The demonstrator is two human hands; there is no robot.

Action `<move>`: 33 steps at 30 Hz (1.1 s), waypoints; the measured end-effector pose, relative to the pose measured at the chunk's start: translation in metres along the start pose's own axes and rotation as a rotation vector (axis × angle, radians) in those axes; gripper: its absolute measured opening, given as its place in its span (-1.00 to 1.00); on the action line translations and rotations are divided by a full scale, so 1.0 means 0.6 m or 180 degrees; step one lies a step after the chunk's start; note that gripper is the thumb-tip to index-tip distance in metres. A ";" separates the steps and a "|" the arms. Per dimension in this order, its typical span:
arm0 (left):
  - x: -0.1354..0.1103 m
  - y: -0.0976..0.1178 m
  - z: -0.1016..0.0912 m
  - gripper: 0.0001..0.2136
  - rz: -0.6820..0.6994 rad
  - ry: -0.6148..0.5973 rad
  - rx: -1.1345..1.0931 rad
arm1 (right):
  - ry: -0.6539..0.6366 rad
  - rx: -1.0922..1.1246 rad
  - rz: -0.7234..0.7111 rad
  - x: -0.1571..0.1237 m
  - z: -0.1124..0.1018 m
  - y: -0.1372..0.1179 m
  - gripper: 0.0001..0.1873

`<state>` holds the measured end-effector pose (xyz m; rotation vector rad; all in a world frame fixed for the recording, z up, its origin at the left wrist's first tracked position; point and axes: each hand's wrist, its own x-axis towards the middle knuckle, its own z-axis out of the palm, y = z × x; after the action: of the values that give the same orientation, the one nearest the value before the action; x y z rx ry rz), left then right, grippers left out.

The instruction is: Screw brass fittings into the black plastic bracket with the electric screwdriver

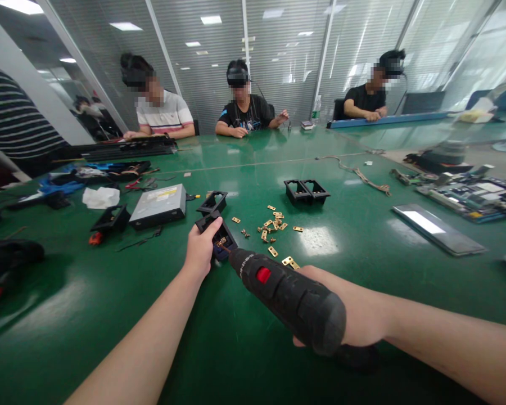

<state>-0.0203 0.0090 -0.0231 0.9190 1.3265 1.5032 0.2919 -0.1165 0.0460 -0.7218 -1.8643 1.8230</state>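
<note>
My left hand (201, 247) grips a black plastic frame (226, 233) with brass pieces inside it, tilted above the green table. In my right hand (341, 304) is a black cordless drill (287, 292) with a red switch on top. Its bit points into the frame, at or close to the brass pieces; whether it touches a screw I cannot tell. Just beyond, small brass plates (272, 251) and screws (265, 233) lie scattered on the table. Another black frame (213, 203) sits right behind the held one.
A joined pair of black frames (307, 192) stands farther back. To the left are a silver disc drive (159, 206) and another black frame (110, 218). A grey flat panel (438, 229) and circuit boards (480, 194) lie right. Several people sit across the table (253, 360).
</note>
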 end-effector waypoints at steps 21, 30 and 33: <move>-0.001 0.002 0.002 -0.34 0.0059 0.0022 -0.0020 | -0.0036 0.0004 0.0047 -0.003 0.005 -0.017 -0.54; -0.002 0.001 0.001 -0.37 0.0035 0.0017 -0.0050 | -0.0101 0.0029 0.0022 -0.004 0.004 -0.018 -0.51; -0.002 0.002 0.001 -0.38 0.0026 0.0017 -0.0055 | -0.0107 0.0040 0.0007 -0.002 0.003 -0.018 -0.46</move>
<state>-0.0194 0.0081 -0.0219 0.9111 1.3132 1.5222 0.2912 -0.1185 0.0568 -0.6930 -1.8720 1.8574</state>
